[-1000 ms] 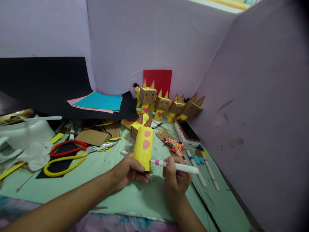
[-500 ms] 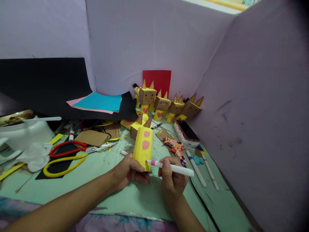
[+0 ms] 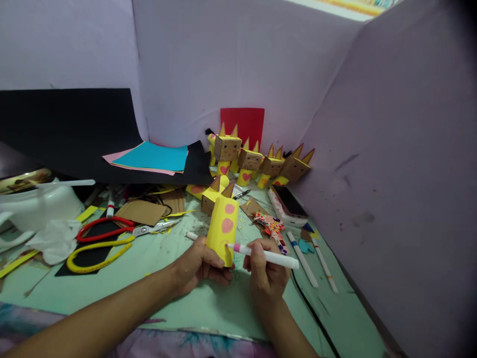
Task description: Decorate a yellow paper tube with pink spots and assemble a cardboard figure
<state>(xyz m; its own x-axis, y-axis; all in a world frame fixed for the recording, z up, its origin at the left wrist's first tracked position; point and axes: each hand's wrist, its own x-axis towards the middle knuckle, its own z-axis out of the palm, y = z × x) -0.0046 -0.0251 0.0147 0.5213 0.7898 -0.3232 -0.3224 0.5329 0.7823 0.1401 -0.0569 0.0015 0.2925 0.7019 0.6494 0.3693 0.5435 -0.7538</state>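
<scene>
My left hand [image 3: 201, 266] grips the lower end of a yellow paper tube [image 3: 217, 233], which stands tilted above the table. Two filled pink spots show on the tube, with a thin pink outline below them. Between the fingers of my right hand [image 3: 270, 273] is a white marker [image 3: 268, 256] with a pink collar; its tip touches the tube at the outline. Just behind the tube, partly covered by it, is a cardboard-faced yellow paper figure [image 3: 207, 203] with pointed ears.
Red-and-yellow-handled scissors [image 3: 108, 233] lie at left, near cardboard pieces [image 3: 143, 211] and a white container [image 3: 40, 206]. Several finished figures [image 3: 227, 149] stand at the back. A phone [image 3: 289, 201] and capped markers [image 3: 303, 261] lie at right, with a black cable [image 3: 313, 313] nearer me.
The tube has shifted slightly right and turned a little in my left hand. The marker tip has moved up a bit, and the pink outline has grown.
</scene>
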